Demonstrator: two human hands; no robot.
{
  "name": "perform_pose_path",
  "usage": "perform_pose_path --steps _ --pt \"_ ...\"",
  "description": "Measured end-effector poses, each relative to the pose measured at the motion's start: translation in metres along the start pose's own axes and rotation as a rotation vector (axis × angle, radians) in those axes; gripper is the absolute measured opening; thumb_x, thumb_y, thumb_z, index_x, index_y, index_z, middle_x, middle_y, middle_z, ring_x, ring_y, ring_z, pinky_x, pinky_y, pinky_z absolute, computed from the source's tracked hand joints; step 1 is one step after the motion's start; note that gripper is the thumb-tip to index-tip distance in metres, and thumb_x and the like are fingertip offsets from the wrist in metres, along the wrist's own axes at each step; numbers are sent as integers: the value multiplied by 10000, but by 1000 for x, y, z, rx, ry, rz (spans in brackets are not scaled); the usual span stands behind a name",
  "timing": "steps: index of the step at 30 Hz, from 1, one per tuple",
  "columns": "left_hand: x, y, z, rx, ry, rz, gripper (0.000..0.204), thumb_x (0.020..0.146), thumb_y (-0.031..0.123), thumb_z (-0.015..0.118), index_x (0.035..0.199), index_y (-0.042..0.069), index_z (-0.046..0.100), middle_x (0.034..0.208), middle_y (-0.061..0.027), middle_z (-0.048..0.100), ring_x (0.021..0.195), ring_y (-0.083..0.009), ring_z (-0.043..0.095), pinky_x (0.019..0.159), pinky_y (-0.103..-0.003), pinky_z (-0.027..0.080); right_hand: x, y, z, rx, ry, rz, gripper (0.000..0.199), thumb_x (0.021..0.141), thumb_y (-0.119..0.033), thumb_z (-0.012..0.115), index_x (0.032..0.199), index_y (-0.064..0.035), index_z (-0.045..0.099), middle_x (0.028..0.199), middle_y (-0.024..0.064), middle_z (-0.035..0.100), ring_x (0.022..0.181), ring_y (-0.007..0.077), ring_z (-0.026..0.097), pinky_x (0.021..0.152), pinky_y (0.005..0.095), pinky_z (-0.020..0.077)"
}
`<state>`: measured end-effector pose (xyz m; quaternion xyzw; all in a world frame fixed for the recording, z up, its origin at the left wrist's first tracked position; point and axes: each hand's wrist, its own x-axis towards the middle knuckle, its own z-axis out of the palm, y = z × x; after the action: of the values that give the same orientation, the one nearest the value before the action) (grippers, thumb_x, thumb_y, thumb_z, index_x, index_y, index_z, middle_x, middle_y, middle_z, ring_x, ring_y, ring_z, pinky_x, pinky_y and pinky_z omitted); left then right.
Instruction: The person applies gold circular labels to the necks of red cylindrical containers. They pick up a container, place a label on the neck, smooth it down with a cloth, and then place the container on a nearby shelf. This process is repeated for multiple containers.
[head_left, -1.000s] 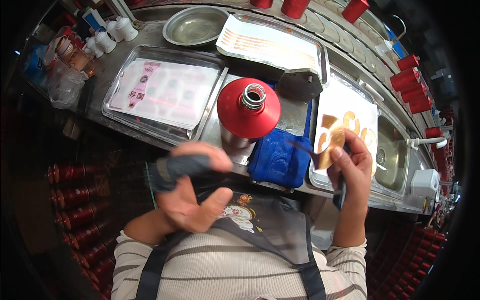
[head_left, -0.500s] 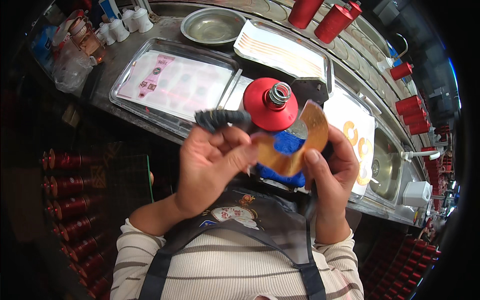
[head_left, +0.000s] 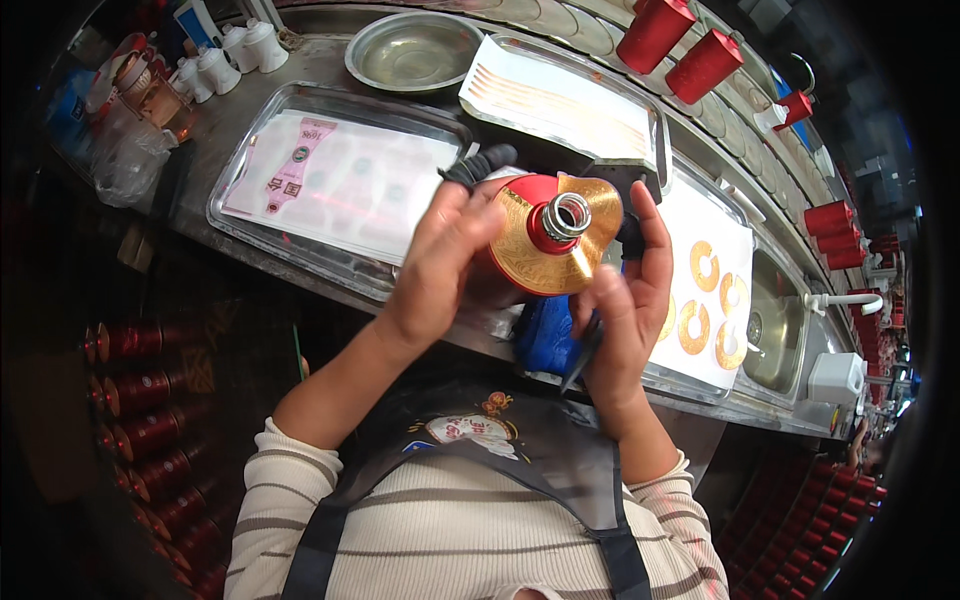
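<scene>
A red bottle (head_left: 515, 283) faces me with its bare, threaded glass mouth (head_left: 567, 214). Around its neck lies a gold C-shaped label (head_left: 527, 252), its ends on the far side, the right part standing slightly off the shoulder. My left hand (head_left: 430, 250) has its thumb and fingers closed at the label's left edge; a black wrapping covers one finger. On the other side, my right hand (head_left: 630, 305) curls thumb and fingers around the label's right edge. A thin dark object (head_left: 582, 355) shows beneath the right palm; its kind is unclear. Below the bottle is a blue cloth (head_left: 545, 335).
Left stands a metal tray (head_left: 222, 205) with pink-printed sheets. A metal bowl (head_left: 352, 60) and a tray of striped sheets (head_left: 655, 120) are behind. Gold C-shaped labels (head_left: 692, 327) lie on white paper at right, beside a sink (head_left: 775, 340). Red bottles (head_left: 704, 66) line the conveyor.
The gold label has moved from between my hands above the cloth onto the bottle's shoulder, around the neck. Both hands have moved up to the bottle.
</scene>
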<state>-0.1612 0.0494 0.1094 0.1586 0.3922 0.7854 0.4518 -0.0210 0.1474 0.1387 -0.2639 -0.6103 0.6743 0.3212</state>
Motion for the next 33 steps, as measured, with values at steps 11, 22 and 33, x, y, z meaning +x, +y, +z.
perform_pose_path --steps 11,22,33 --pt "-27 -21 9 13 -36 109 608 968 114 571 1497 -15 300 1430 -165 457 1322 -210 481 1150 -385 361 31 -12 -24 67 -171 198 712 829 -30 578 1513 4 382 1455 117 505 584 22 493 511 173 384" --pt "-27 -19 5 30 -45 101 604 965 109 581 1492 -18 315 1433 -162 466 1332 -216 481 1156 -386 359 21 -3 -22 41 -230 48 742 887 -24 682 1538 18 329 1477 151 449 1013 128 672 818 231 533" --pt "-31 -22 3 14 -95 126 682 940 51 634 1517 6 274 1446 -143 438 1343 -207 459 1161 -387 354 21 5 -24 5 -237 2 793 844 -32 715 1537 26 335 1446 150 473 922 97 653 719 190 497"
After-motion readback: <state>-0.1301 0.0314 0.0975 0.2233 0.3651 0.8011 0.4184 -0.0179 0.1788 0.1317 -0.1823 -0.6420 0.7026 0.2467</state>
